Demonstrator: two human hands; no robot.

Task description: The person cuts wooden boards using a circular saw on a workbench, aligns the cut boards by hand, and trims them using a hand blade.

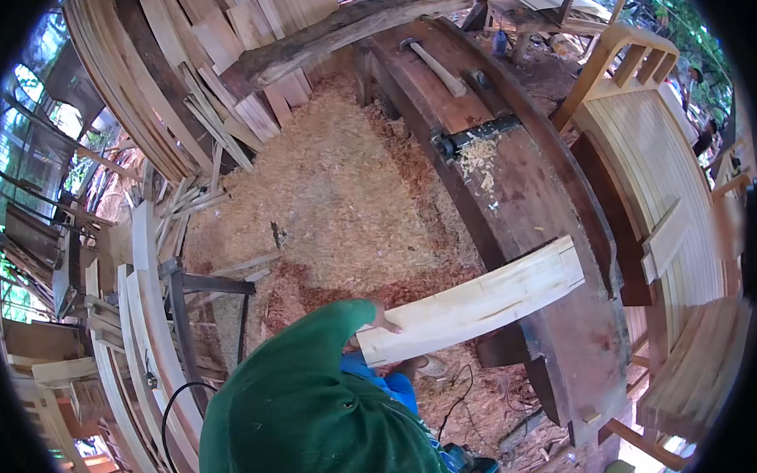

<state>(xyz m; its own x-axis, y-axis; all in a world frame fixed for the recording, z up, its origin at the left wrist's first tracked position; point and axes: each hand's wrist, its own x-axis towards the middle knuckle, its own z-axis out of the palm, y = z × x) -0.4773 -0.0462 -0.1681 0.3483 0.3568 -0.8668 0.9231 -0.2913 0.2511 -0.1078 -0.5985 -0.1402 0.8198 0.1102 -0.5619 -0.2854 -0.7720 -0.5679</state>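
Note:
My left hand point(384, 318), at the end of a green sleeve, grips the near end of a pale, wide wooden board point(476, 302), with the thumb over its top edge. The board slants up to the right, and its far end lies over the dark wooden workbench point(563, 193). Pencil-like lines cross the board near both ends. My right hand does not show. Below the board, near my blue shorts, a teal power tool point(475, 465) is partly visible at the bottom edge.
On the bench are a wooden-handled hammer or mallet point(434, 67), a dark hand plane point(482, 136) and curled shavings point(479, 161). Wood chips cover the floor point(313, 201). Planks point(125, 86) lean at left; a slatted wooden piece point(648, 154) stands at right. Black cables run along the ground.

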